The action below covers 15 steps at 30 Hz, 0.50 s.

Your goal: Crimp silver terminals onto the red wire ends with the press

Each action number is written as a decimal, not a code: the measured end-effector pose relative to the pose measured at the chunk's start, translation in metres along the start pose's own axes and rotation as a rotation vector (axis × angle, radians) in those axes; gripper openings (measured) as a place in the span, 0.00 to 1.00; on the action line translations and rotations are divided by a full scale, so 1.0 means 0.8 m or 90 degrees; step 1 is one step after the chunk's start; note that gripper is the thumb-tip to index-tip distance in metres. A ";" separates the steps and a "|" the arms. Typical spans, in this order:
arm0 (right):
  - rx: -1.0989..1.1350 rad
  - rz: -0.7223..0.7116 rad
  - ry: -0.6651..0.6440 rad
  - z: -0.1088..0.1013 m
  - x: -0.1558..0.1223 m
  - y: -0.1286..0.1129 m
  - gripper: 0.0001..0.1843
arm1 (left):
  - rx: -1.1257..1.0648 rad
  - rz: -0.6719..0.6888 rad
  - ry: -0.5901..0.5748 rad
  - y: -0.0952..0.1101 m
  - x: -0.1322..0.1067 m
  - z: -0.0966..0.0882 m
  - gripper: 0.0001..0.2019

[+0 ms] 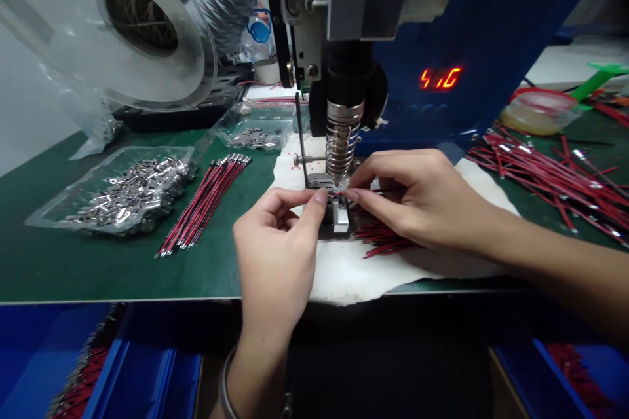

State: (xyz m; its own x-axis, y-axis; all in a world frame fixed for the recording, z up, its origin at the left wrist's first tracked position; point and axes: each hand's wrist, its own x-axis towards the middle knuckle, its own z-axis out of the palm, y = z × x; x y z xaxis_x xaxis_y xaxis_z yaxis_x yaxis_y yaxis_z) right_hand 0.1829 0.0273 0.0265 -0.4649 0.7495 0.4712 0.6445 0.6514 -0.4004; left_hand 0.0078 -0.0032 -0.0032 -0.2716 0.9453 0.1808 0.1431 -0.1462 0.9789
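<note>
Under the spring-loaded head of a crimping press (343, 144), both my hands meet at its small metal die (340, 217). My right hand (417, 200) comes in from the right, thumb and forefinger pinching a thin red wire. My left hand (282, 242) pinches at the left side of the die; what lies between its fingertips is too small to make out. A bunch of red wires (386, 239) lies under my right hand on a white cloth (354, 275). Left of my left hand rests a neat bundle of red and black wires (206, 206) with metal ends.
A clear tray of metal terminals (142, 193) sits at left, a smaller clear tray (255, 127) behind it. A large reel (142, 19) hangs upper left. More red wires (555, 177) and a round tub (540, 111) lie at right. Blue bins (132, 373) stand below the table edge.
</note>
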 end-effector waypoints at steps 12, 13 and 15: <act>0.009 0.000 -0.006 0.000 0.000 0.000 0.04 | -0.002 0.000 0.001 0.000 -0.001 0.000 0.11; 0.011 0.000 -0.004 0.000 0.000 0.000 0.04 | -0.003 0.001 0.001 0.000 -0.001 0.000 0.11; 0.013 -0.001 -0.002 0.000 0.000 0.000 0.04 | 0.001 0.002 0.002 -0.001 -0.001 0.000 0.11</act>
State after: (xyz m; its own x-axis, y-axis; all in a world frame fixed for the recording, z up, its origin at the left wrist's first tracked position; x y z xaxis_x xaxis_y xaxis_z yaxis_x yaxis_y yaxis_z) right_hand 0.1829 0.0273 0.0265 -0.4675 0.7492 0.4692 0.6313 0.6545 -0.4161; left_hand 0.0076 -0.0038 -0.0040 -0.2740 0.9438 0.1848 0.1452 -0.1493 0.9781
